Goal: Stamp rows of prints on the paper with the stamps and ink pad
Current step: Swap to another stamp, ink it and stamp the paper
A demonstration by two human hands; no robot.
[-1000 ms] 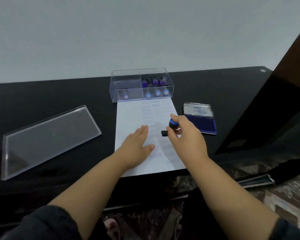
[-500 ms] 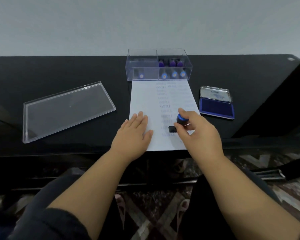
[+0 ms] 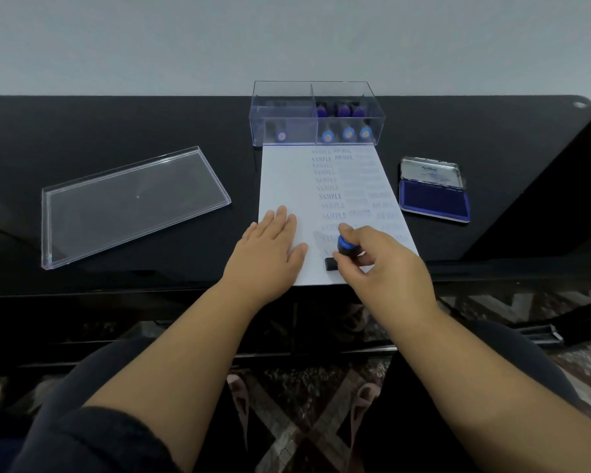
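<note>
Under the right hand (image 3: 379,264), a blue-knobbed black rubber stamp (image 3: 342,252) meets the white printed paper sheet (image 3: 287,186), gripped by curled fingers. The left hand (image 3: 270,254) lies flat beside it, steadying the sheet. Pressing straight down, without rocking, should print cleanly.

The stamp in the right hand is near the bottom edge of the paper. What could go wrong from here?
1. The stamp sits close to the near edge of the paper, so the print may run off onto the black table.
2. The left hand lies flat beside the SAMPLE column; sliding it could smear ink, if wet.
3. Several prints look faint; without the ink pad, this one may too.
</note>
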